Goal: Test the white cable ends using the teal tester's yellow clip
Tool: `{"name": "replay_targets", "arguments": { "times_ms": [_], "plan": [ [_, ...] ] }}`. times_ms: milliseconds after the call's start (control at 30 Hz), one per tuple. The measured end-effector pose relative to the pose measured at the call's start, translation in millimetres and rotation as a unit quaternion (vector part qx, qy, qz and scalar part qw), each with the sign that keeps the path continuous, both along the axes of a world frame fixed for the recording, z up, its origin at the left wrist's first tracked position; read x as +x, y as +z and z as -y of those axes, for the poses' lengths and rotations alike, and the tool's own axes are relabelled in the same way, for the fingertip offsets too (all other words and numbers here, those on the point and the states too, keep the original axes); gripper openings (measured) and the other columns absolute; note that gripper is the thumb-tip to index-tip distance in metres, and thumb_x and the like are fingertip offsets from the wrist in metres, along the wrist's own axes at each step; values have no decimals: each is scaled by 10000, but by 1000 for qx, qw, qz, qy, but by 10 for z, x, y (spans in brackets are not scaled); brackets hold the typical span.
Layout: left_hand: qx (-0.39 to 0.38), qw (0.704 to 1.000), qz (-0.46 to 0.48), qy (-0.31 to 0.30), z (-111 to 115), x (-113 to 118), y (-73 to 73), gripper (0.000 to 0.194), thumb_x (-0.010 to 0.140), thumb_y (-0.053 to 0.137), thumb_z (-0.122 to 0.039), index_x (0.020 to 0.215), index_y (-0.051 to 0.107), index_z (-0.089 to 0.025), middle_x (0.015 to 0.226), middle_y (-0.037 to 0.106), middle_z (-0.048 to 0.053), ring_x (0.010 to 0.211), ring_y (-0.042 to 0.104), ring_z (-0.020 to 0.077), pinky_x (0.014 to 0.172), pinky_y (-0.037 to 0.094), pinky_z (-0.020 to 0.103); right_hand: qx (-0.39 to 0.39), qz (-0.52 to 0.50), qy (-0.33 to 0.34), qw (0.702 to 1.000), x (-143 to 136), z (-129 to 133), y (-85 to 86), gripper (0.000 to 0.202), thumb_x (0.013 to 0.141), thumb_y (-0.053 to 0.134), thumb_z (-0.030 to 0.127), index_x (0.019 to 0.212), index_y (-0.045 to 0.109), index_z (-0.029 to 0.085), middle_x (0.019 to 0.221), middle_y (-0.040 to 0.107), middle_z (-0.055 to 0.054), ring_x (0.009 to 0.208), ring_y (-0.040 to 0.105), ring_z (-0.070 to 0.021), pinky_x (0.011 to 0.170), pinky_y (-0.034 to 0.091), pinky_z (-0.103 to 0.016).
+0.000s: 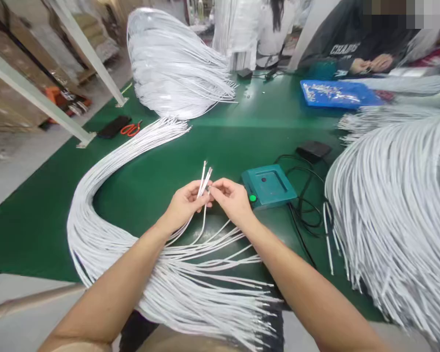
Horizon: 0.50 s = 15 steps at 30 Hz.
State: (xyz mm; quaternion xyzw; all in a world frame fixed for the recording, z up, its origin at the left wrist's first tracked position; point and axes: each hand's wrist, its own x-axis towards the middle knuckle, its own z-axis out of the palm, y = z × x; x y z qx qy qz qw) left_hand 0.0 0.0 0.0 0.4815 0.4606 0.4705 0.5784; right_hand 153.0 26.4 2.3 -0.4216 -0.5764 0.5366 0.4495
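My left hand is closed around a few white cables, whose ends point up and away from me. Close beside it, my right hand pinches at the end of one cable; whatever small part sits between the fingertips is mostly hidden. Below both hands a thick bundle of white cables fans out to the right across my lap. The same bundle curves round on the left and runs back over the table.
A teal device with a green button lies right of my hands, black cords beside it. Large cable coils stand behind and right. Red-handled scissors and a blue tray rest on the green table. A co-worker's hands show behind.
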Motion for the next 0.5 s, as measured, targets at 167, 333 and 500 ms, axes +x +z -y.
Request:
{"name": "replay_targets", "arguments": {
  "times_ms": [167, 333, 500],
  "plan": [
    [-10, 1000, -2, -3, 8, 7, -31, 412, 727, 744, -322, 1098, 640, -175, 800, 670, 26, 677, 648, 123, 478, 395, 160, -37, 25, 7, 999, 46, -38, 0, 98, 711, 583, 247, 654, 602, 168, 611, 630, 21, 562, 572, -104, 569, 467, -218],
    [-13, 1000, 14, 17, 5, -5, -8, 440, 730, 745, -302, 1135, 617, -186, 821, 691, 32, 674, 649, 108, 498, 411, 154, -81, 90, -2, 993, 96, -46, 28, 107, 724, 551, 262, 668, 594, 182, 598, 589, 34, 523, 554, -107, 512, 485, -227],
    [-12, 1000, 19, 1, 8, 6, -5, 412, 739, 740, -287, 1116, 621, -170, 809, 691, 30, 663, 647, 98, 500, 408, 148, 48, 117, 12, 992, 73, 13, 92, 172, 835, 550, 334, 873, 628, 185, 772, 655, 5, 678, 596, -116, 665, 484, -244]
  ]
}}
